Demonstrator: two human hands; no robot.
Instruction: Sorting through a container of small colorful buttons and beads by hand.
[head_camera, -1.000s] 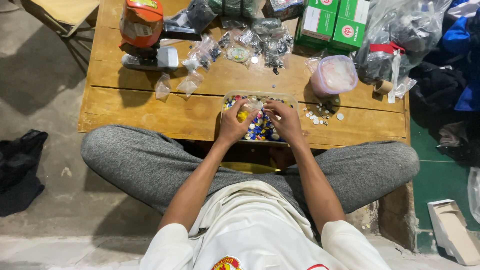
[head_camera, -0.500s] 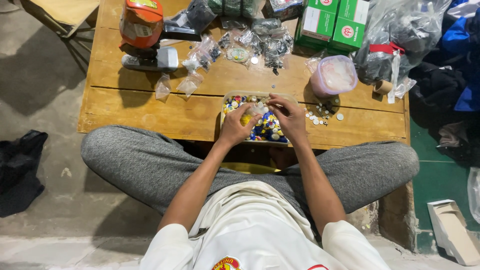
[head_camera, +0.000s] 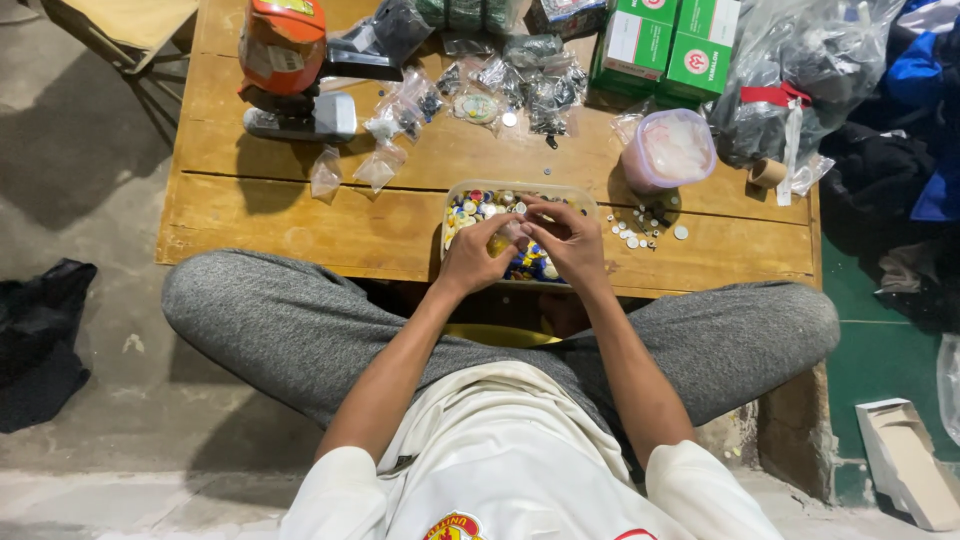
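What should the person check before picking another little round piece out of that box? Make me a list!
1. Clear box of colourful round pieces sits fully on the wooden table: ok.
2. Both hands over the box, left hand and right hand: ok.
3. Fingers free of any piece: cannot tell, they meet closely and hide what is between them.
4. Loose pale pieces on the table beside the box, away from the edge: ok.
5. Lidded pink tub upright behind the loose pieces: ok.
6. Small plastic bags clear of the hands: ok.

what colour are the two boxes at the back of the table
Green with white panels, the boxes show best in the head view.
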